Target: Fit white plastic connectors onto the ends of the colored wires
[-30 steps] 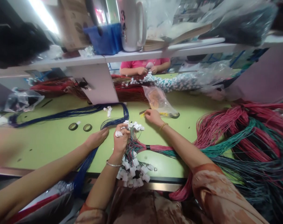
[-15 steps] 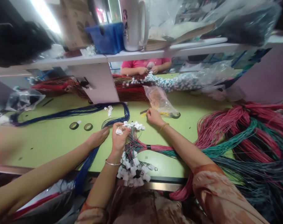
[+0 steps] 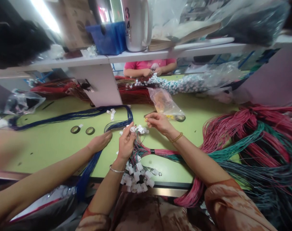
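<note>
My left hand (image 3: 125, 143) is closed on a white connector (image 3: 133, 129), its thumb and fingers up at the head of the wire bundle. My right hand (image 3: 160, 123) pinches a small yellow piece (image 3: 146, 119) just to the right of that connector. More white connectors (image 3: 142, 129) lie between the two hands. Red, green and dark wires (image 3: 165, 152) run rightward from there, bound with black tape (image 3: 152, 151). A second cluster of white connectors (image 3: 137, 176) hangs at the table's front edge. Behind my right hand, yellow pieces (image 3: 170, 116) lie by a clear plastic bag (image 3: 164, 102).
At left, a co-worker's hand (image 3: 101, 141) rests on dark blue wires (image 3: 93, 166). Two tape rolls (image 3: 90, 130) lie nearby. Piled wires (image 3: 232, 134) cover the right side. A shelf (image 3: 160, 54) with a mug (image 3: 136, 29) and blue bin (image 3: 108, 38) crosses above; another person sits beyond.
My right hand has drawn back from the yellow pieces toward my left hand, one small yellow piece now in its fingertips. My left hand has turned, bringing a white connector upright.
</note>
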### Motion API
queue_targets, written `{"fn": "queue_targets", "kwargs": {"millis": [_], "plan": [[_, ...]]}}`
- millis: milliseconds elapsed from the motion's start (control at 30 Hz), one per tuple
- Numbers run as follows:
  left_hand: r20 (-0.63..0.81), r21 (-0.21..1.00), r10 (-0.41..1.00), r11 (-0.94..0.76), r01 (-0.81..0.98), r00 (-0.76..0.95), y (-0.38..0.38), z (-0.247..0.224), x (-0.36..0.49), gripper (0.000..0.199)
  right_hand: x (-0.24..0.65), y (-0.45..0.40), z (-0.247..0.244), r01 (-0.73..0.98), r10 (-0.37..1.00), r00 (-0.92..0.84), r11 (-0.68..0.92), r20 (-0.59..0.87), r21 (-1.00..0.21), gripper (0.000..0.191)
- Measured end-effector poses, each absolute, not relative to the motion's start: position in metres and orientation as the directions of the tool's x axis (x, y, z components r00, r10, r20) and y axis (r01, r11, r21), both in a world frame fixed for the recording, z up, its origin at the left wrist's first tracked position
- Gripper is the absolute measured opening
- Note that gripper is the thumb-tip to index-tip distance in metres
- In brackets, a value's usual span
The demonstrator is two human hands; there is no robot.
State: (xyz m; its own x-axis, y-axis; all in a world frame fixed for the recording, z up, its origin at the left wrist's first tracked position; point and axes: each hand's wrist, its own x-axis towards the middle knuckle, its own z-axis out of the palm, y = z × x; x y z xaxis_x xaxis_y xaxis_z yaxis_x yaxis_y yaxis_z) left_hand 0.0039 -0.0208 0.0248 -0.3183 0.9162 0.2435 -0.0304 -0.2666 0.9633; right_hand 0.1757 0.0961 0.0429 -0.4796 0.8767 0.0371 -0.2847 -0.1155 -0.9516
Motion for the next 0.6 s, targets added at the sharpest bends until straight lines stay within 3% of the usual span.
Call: {"fn": "queue_targets", "kwargs": {"millis": [133, 333, 600], "plan": [[0.295, 0.955, 0.897, -0.282, 0.088, -0.330, -0.020, 0.021, 0.002, 0.041, 0.168, 0.067, 0.064, -0.281, 0.825, -0.550, -0.033, 0.132, -0.959, 0.032], [0.260, 0.951, 0.897, -0.302, -0.065, -0.357, -0.018, 0.023, 0.005, 0.039, 0.160, 0.047, 0.074, -0.346, 0.793, -0.572, -0.002, 0.210, -0.938, 0.027], [0.239, 0.951, 0.904, -0.292, -0.102, -0.356, -0.019, 0.024, 0.006, 0.036, 0.160, 0.048, 0.069, -0.372, 0.790, -0.606, -0.176, 0.095, -0.911, 0.031]]}}
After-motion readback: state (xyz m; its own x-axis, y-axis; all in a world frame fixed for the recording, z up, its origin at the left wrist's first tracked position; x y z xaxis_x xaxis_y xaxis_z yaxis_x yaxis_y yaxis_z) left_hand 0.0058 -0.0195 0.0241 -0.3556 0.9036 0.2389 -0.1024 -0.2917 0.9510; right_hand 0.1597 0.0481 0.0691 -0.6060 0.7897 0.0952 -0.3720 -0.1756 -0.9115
